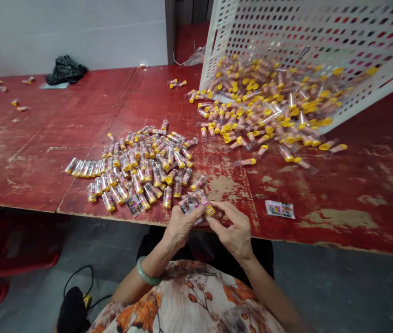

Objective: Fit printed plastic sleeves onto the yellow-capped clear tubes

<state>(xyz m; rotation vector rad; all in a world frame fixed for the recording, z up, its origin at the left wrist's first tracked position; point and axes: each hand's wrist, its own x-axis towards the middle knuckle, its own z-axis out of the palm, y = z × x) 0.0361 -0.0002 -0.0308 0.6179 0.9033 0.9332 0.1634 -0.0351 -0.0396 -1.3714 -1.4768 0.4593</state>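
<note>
Over the table's front edge, my left hand is closed on a few flat printed sleeves with pink and dark print. Close beside it, my right hand pinches a small tube with a yellow cap against the sleeves; the fingers partly hide it. I cannot tell whether the tube is inside a sleeve. Just left of my hands lies a pile of sleeved tubes, several lined up in rows at its left side. One flat sleeve stack rests on the table to the right.
A white perforated basket lies tipped at the back right, spilling many bare yellow-capped tubes onto the worn red table. A black plastic bag sits near the wall. Red stools stand at the lower left.
</note>
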